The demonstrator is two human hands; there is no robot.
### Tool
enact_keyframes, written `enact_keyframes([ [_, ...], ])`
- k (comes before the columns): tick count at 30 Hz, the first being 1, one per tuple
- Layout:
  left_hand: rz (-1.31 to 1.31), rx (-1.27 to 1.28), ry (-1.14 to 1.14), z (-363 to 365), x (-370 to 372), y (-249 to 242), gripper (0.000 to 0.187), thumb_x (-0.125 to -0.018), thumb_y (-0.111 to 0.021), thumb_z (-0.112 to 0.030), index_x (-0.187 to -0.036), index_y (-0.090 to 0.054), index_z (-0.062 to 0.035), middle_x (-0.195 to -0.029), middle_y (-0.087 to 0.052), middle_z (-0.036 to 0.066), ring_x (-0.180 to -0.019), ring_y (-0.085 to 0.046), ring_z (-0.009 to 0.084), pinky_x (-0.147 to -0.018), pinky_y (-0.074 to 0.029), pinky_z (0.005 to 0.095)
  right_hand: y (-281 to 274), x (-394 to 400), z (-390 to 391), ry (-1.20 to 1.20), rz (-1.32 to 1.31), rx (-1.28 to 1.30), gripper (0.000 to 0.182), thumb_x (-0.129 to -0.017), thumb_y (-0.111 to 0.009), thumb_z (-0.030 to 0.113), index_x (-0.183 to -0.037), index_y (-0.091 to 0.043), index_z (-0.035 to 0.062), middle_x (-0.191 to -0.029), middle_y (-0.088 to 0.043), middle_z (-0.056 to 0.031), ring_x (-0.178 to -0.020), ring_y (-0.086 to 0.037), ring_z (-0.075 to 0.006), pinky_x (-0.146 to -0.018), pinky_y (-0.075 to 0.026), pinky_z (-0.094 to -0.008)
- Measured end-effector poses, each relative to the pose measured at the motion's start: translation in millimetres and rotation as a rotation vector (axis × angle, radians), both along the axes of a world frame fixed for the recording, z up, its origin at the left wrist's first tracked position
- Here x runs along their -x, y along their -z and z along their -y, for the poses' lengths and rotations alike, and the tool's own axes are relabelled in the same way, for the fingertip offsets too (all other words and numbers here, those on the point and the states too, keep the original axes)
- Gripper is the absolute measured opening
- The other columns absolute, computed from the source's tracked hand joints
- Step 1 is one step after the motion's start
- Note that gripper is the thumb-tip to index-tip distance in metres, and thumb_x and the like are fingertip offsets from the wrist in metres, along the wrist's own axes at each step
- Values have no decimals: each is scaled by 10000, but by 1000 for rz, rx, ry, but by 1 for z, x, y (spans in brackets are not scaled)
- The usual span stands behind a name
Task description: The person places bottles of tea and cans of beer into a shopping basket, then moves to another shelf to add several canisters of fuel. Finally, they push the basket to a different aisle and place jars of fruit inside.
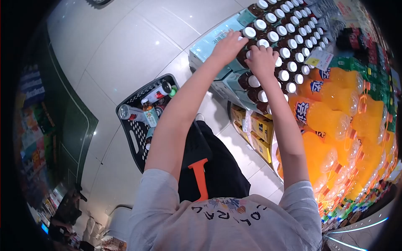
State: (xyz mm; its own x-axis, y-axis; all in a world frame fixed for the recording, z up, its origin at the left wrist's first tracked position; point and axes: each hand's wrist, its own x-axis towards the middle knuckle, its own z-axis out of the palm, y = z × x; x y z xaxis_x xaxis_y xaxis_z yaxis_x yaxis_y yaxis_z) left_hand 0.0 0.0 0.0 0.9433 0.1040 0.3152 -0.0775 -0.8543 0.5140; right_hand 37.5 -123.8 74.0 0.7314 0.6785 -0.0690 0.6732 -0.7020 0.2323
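Along the edge of the pale blue carton display point(207, 47), reaching from above to upright dark brown bottles with white screw caps point(273, 37), packed closely, probably to present necks and caps to the fingers. With left hand point(226, 48) half closed at an outer bottle's cap; with right hand point(262, 65) half open, fingers bent over caps just beside it. Impossible to confirm a firm grip with either. Near the legs, seen beyond the left arm: a black perforated plastic basket point(133, 144), with an orange handle point(200, 180) close to the body, likely to free both hands.
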Motion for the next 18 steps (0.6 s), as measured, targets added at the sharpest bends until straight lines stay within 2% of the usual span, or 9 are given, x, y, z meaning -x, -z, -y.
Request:
enact_keyframes([
  [1, -9, 26, -38, 11, -4, -3, 584, -689, -629, -54, -1226, -423, -156, -1127, -442, 128, -1030, -476, 302, -799, -471, 357, -4, 0, 8, -15, 30, -16, 446, -591, -738, 259, -974, -568, 109, -1007, -551, -83, -973, -473, -268, -892, -295, -473],
  [3, 72, 71, -88, -1, 16, 2, 615, -681, -643, -65, -1243, -410, -159, -1173, -427, 141, -1047, -465, 317, -853, -440, 375, -2, 28, -5, -68, 124, -154, 571, -597, -739, 236, -1104, -514, 103, -1068, -507, -114, -1057, -428, -302, -951, -244, -494],
  [4, 231, -40, -160, -2, 25, 1, 647, -678, -648, -76, -1266, -385, -138, -1229, -396, 155, -1065, -451, 336, -912, -391, 392, -7, 41, -6, -83, 123, -246, 577, -620, -721, 227, -1136, -496, 104, -1093, -495, -114, -1085, -411, -305, -961, -231, -501],
  [5, 249, 47, -216, -4, 35, 2, 635, -683, -640, -73, -1264, -389, -125, -1232, -399, 154, -1070, -448, 336, -923, -377, 394, -14, 53, -5, -97, 125, -335, 582, -644, -704, 217, -1168, -478, 105, -1118, -484, -114, -1113, -394, -309, -971, -218, -508],
  [7, 270, 222, -323, 0, 93, -22, 613, -693, -625, -67, -1260, -395, -100, -1239, -405, 153, -1080, -443, 336, -945, -349, 399, -25, 88, -2, -146, 58, -473, 503, -693, -653, 172, -1160, -482, 99, -1127, -485, -98, -1130, -387, -294, -968, -214, -515],
  [9, 218, 424, -411, 5, 170, -12, 535, -703, -592, -42, -1216, -442, -70, -1186, -454, 143, -1077, -447, 322, -925, -357, 397, -28, 132, 6, -212, -146, -617, 359, -715, -602, 109, -1064, -520, 84, -1041, -513, -100, -1067, -431, -291, -958, -246, -472],
  [13, -205, 454, -693, 23, 349, 76, 361, -679, -576, -22, -1036, -540, -56, -1045, -505, 149, -989, -484, 322, -844, -396, 394, 19, 212, 22, -228, -567, -614, 185, -704, -604, 54, -887, -581, 38, -888, -561, -128, -899, -512, -311, -805, -381, -374],
  [16, -678, 246, -870, 26, 455, 123, 369, -673, -590, -45, -1037, -531, -51, -1015, -505, 139, -977, -472, 317, -810, -405, 404, 81, 252, -7, -207, -841, -523, 140, -705, -594, 44, -843, -581, 56, -819, -571, -108, -841, -543, -290, -730, -422, -369],
  [18, -913, 106, -797, 17, 484, 132, 374, -713, -564, -91, -1082, -514, -60, -1013, -512, 118, -992, -473, 284, -773, -408, 385, 138, 266, -44, -330, -826, -429, 126, -699, -587, 52, -825, -583, 60, -796, -566, -110, -810, -543, -284, -717, -428, -376],
])
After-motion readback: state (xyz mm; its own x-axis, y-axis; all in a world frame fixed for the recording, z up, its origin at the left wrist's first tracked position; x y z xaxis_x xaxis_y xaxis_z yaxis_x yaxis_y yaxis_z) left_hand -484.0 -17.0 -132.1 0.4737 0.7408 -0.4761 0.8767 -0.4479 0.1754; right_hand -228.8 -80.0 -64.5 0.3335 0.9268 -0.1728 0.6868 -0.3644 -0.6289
